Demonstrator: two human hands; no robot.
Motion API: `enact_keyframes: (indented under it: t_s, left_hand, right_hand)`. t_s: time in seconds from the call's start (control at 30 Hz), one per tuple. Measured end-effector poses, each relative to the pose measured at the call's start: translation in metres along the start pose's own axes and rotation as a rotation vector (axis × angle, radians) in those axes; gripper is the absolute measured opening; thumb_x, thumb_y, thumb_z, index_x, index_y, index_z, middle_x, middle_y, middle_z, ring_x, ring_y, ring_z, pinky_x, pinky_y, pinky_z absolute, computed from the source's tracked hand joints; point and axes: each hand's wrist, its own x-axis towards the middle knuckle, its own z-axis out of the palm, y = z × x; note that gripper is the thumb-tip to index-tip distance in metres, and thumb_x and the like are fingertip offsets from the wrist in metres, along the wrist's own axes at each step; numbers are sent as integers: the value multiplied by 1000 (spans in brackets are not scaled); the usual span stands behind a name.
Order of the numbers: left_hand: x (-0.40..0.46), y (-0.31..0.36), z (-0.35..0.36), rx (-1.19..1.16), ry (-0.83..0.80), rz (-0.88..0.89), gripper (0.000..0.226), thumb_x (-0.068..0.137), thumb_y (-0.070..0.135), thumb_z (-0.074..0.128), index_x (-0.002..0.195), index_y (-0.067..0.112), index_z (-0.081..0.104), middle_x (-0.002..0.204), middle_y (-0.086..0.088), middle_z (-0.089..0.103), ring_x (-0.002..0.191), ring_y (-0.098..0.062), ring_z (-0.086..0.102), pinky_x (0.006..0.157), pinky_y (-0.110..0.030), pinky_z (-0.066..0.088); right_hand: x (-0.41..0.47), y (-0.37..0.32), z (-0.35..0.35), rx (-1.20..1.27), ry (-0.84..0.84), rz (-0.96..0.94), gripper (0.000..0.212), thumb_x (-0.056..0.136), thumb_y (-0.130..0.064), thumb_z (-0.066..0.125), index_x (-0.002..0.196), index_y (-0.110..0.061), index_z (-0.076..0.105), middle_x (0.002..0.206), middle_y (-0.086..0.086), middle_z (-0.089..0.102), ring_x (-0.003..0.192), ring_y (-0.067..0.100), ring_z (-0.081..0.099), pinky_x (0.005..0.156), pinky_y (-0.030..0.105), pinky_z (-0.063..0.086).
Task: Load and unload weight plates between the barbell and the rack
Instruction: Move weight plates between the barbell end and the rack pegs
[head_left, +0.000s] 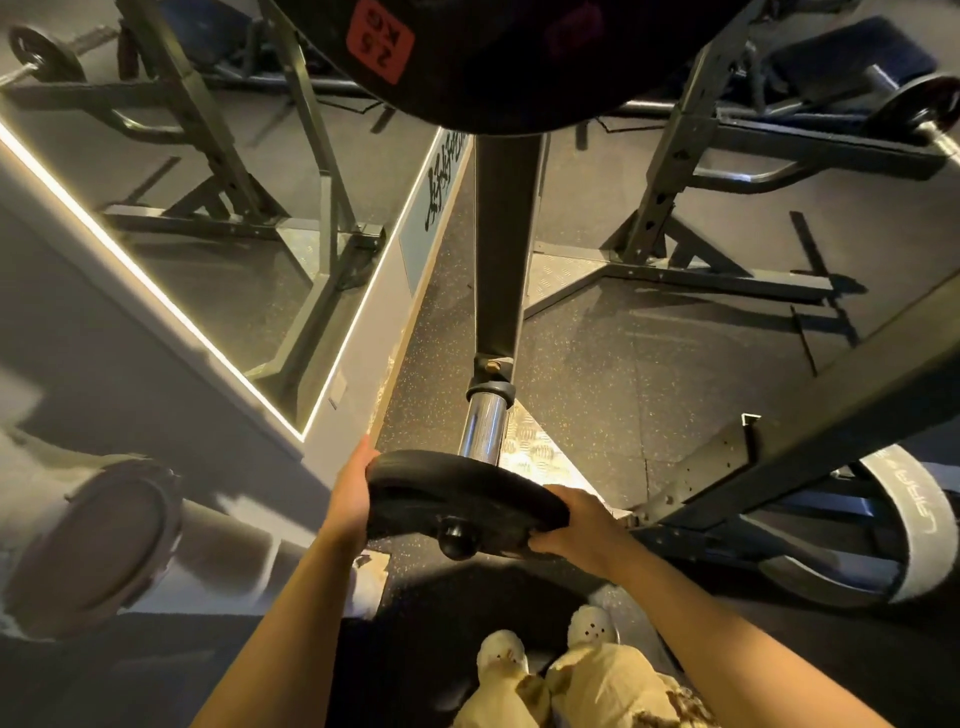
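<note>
A small black weight plate (457, 493) sits on the chrome storage peg (483, 431) of the dark rack post (504, 249), with the peg's black end cap (456, 540) poking through its hole. My left hand (350, 493) presses flat against the plate's left rim. My right hand (569, 519) grips the right rim, fingers curled over the edge. A large black 25 kg plate (467, 62) with a red label hangs on the post above.
A wall mirror (171, 208) with a lit edge runs along the left. A squat rack frame (691, 208) stands behind, and a slanted beam (810, 431) crosses at right. A grey plate (914, 525) leans low right. My feet (545, 649) stand below.
</note>
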Motion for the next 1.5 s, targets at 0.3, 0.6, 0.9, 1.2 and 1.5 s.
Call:
enact_keyframes:
  t_s: [0.3,0.6,0.9,1.2,1.5]
  left_hand:
    - [-12,-4,22,-287,347,-214,32,105,24,35,75,17,45,68,-4,46,65,-11,47,69,-28,42]
    - [-17,-13,17,-527,404,-377,27,94,45,43,79,23,52,75,-2,52,83,-16,51,83,-36,41]
    - [-15,-18,16,-524,474,-378,56,95,47,42,134,8,50,82,-3,53,84,-16,53,82,-36,42]
    - [-47,-6,23,-425,500,-286,35,100,40,34,80,15,49,81,-5,52,81,-14,50,79,-33,41]
    - [-108,-51,75,-493,528,-479,55,78,54,44,99,6,60,88,-19,65,94,-36,58,77,-38,49]
  right_hand:
    - [-4,-4,2,-42,-18,-50,27,81,-12,71,99,-23,56,90,-6,57,87,10,55,70,13,40]
    - [-7,-13,7,-54,-13,-104,31,79,-12,71,84,-35,52,82,-11,55,80,7,54,66,15,38]
    - [-8,-15,9,-42,-21,-99,28,79,-10,71,85,-30,51,81,-10,53,76,3,50,63,15,35]
    - [-16,-11,12,37,-43,-51,32,76,-9,70,86,-33,53,85,-6,57,86,14,56,68,20,42]
    - [-66,30,-8,236,-106,153,17,72,-1,64,88,-8,66,72,13,65,64,24,59,62,35,52]
